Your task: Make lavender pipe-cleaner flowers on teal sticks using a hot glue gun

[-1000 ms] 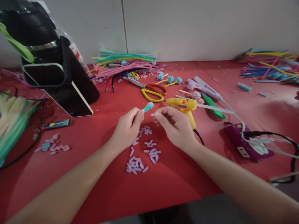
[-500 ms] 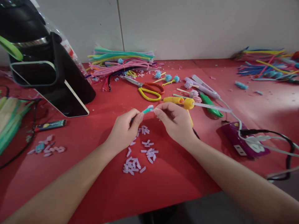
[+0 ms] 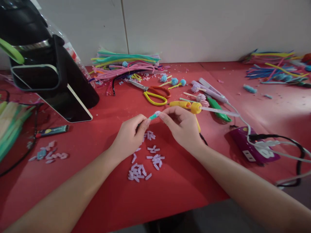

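Between thumb and fingers, my left hand [image 3: 127, 134] grips a short teal fuzzy stem [image 3: 153, 116] that looks like wrapped pipe cleaner, angled up to the right. A small lilac tuft [image 3: 157, 113] tops it. My right hand [image 3: 183, 127] is closed in a pinch at this tuft, thumb and forefinger touching its right side; whether a separate piece lies between them is hidden. Below the hands, short cut lilac pipe-cleaner pieces [image 3: 137, 172] lie in several loose groups on the red tabletop [image 3: 184, 191].
Beyond my hands lie scissors [image 3: 156, 97] and a yellow glue gun [image 3: 181, 104] with its glue stick pointing right. A black bottle [image 3: 80, 77] with a phone stands left. Pipe-cleaner bundles [image 3: 126, 60] line the wall; a purple power strip [image 3: 252, 145] with cables sits right.
My right fingertips have come slightly in against the lilac tuft, which now looks more pressed together. The left hand keeps its grip, with the stem tilted a little differently.
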{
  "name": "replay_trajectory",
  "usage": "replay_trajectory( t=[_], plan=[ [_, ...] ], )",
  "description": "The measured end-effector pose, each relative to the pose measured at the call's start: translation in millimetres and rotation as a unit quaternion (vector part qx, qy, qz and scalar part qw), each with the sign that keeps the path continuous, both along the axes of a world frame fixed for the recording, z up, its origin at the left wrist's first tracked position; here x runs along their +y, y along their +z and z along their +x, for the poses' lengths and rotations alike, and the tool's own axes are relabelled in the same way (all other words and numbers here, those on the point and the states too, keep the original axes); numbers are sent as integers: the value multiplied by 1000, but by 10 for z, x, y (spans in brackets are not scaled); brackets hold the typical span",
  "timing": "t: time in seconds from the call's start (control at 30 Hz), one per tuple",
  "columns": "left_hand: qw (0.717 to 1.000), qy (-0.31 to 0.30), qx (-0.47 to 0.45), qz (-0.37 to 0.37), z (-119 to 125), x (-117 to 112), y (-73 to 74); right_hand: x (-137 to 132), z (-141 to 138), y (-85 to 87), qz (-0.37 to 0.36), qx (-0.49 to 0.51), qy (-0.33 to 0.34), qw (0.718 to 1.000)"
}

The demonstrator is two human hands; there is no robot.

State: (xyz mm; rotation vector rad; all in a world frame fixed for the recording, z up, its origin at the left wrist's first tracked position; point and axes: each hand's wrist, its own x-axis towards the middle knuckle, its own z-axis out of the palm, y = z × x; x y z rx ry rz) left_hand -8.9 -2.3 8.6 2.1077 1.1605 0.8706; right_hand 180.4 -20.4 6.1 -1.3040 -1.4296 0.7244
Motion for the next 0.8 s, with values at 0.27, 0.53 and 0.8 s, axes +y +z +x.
replay_trajectory(
  t=[0.27,0.53,0.8],
  plan=[
    [1000,5,1,-9,-8,-12,-5,-15,-22,-14,5,45,-8,999],
    [1000,3,-5,-8,-18,-9,-4,-39,-26,-25,-61,106,19,992],
    [1000,-10,-8,-1,-8,-18,2,-14,4,-54,-108,126,47,985]
  ],
)
